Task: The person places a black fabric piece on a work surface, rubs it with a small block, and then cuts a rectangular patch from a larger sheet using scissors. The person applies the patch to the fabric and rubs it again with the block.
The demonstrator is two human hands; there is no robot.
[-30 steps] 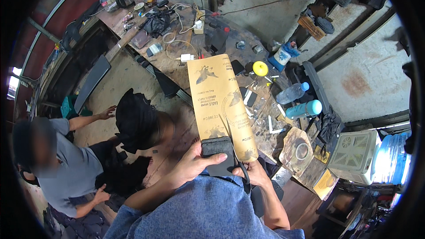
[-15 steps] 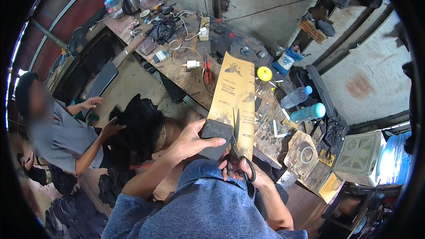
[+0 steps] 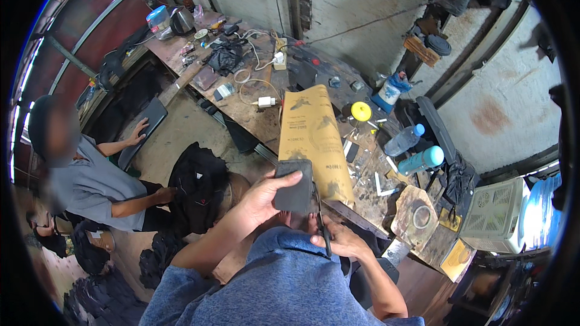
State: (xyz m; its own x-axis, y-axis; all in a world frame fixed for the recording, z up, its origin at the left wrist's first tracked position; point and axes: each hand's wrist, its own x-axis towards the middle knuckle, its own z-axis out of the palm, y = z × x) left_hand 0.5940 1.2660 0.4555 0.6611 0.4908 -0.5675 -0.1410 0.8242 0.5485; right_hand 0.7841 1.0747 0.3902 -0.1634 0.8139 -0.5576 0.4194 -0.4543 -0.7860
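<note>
My left hand (image 3: 260, 201) grips a dark grey rectangular block (image 3: 294, 188), thumb on its top face, at the near end of a yellow-brown sheet of sandpaper (image 3: 310, 127). The sheet's printed back faces up, its right side curls, and it stretches away over the workbench. My right hand (image 3: 344, 243) is closed round black-handled scissors (image 3: 327, 238), seen nearly edge-on. Their blades point away from me along the block's right edge, at the near edge of the sheet. Whether the blades are apart or together is hard to make out. The fingers under the block are hidden.
The cluttered workbench (image 3: 241, 93) carries a white charger (image 3: 264, 102), a yellow round lid (image 3: 360, 111) and two bottles, one clear (image 3: 403, 139) and one turquoise (image 3: 421, 160). At the left, a person in a grey shirt (image 3: 106, 178) sits near a black bundle (image 3: 199, 187).
The scissors have turned from a flat view to nearly edge-on and dropped toward me. The sandpaper has shifted nearer and curls more. The other person's far hand now rests on a dark panel.
</note>
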